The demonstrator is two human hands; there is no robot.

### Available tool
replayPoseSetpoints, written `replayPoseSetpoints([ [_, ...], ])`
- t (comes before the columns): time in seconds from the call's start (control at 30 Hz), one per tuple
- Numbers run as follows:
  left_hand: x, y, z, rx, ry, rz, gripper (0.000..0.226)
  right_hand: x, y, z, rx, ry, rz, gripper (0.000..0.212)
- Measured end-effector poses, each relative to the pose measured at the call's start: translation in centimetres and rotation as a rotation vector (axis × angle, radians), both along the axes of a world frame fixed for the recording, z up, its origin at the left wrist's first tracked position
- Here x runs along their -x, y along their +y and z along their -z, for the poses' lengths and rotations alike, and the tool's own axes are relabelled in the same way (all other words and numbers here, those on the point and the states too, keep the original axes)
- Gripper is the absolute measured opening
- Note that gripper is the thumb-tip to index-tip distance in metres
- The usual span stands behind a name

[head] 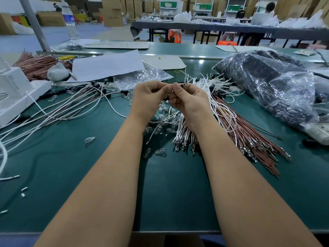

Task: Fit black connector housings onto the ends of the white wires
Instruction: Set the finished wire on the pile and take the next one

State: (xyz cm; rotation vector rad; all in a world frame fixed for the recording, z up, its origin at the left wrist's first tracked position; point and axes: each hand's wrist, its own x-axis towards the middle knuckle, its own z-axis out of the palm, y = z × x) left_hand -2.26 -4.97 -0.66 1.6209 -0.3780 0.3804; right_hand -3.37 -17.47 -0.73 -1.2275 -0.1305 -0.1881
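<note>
Connector housing [183, 84], small & black, is pinched in right hand [188, 100] fingertips w/ left hand [151, 98] pinching at it too, above white wires [183, 127] pile; a skewed terminal could jam or it slips into clutter.

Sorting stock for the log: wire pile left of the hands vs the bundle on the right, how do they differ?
The left pile is fanned out loosely, with black housings showing on its far ends; the right bundle lies packed together, its near ends showing bare metal terminals. The left pile curves across the green table; the right bundle runs straighter. Both mix white and brown wires.
</note>
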Motion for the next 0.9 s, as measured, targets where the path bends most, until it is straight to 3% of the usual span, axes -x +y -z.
replayPoseSetpoints([
  [0.9,-0.42,0.12,0.35,-0.045,-0.009,-0.076,0.012,0.16,0.37,-0.14,-0.024,-0.055,0.109,0.019],
])
